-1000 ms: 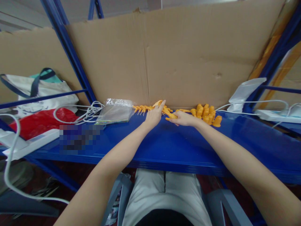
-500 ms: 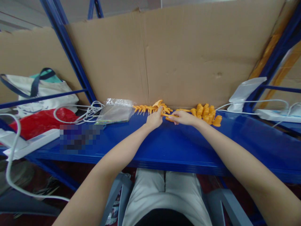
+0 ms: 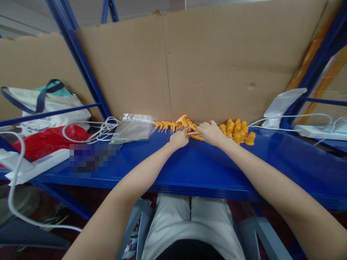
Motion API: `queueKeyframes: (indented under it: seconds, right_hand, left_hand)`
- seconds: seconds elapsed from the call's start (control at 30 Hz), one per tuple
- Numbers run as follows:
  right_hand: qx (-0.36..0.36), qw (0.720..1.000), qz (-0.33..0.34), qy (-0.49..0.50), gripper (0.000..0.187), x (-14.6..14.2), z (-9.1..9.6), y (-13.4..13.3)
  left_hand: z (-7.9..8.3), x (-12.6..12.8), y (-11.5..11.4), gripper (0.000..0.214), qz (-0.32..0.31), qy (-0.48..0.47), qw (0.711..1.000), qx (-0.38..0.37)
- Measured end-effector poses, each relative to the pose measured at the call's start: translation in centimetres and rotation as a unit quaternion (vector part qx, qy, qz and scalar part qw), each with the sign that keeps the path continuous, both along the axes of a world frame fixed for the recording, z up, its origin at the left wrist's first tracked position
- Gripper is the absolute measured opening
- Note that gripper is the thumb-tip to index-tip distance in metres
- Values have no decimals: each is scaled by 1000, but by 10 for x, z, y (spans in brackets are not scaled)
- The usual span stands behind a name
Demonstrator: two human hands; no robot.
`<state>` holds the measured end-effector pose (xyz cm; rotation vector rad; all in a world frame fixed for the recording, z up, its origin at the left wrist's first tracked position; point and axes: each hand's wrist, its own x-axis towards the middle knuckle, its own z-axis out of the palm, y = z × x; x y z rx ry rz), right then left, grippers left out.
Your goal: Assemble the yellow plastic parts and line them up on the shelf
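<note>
A row of small orange plastic pieces with metal springs (image 3: 169, 125) lies along the back of the blue shelf (image 3: 189, 162), against the cardboard. My left hand (image 3: 179, 139) is curled into a pinch on one orange piece at the row's right end. My right hand (image 3: 210, 131) rests just to its right, fingers bent over loose orange strips (image 3: 197, 136). Right of that hand stands a cluster of orange cap-shaped pieces (image 3: 238, 133).
A clear plastic bag (image 3: 133, 128) and a coil of white cable (image 3: 103, 128) lie left of the row. A red bag (image 3: 45, 141) and a tote bag (image 3: 46, 104) sit further left. A white pouch (image 3: 284, 104) and a power strip (image 3: 317, 131) are at the right.
My left hand has curled from stretched fingers into a pinch and drawn slightly back. My right hand has shifted further back toward the cardboard, over the loose orange strips.
</note>
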<state>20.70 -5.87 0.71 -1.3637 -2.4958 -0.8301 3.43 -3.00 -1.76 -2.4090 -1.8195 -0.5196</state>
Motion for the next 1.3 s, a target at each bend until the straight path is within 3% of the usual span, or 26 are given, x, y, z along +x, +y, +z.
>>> queueKeyframes:
  seconds: [0.1, 0.2, 0.43, 0.67, 0.83, 0.93, 1.07, 1.3]
  right_hand:
    - [25, 1000, 10, -13, 31, 0, 1, 0]
    - [33, 999, 4, -9, 32, 1, 3, -1]
    - [52, 993, -67, 83, 24, 16, 5, 4]
    - [-55, 969, -143, 196, 29, 29, -6, 19]
    - [-150, 951, -212, 169, 31, 33, -9, 22]
    - [-173, 948, -231, 131, 34, 33, -8, 21]
    - [-152, 955, -235, 102, 40, 30, -7, 15]
    - [-127, 963, -227, 66, 42, 26, -5, 7]
  left_hand:
    - [3, 3, -6, 33, 1, 10, 999, -51]
    - [4, 3, -7, 33, -2, 8, 999, -49]
    - [5, -7, 1, 40, 32, 0, 996, -82]
    - [7, -8, 1, 42, 33, -18, 995, -87]
    - [6, -7, 2, 45, 16, -31, 996, -86]
    - [4, -9, 4, 53, -7, -55, 996, -68]
    - [5, -13, 10, 61, -53, -43, 998, -12]
    - [24, -26, 47, 59, -172, 102, 966, 165]
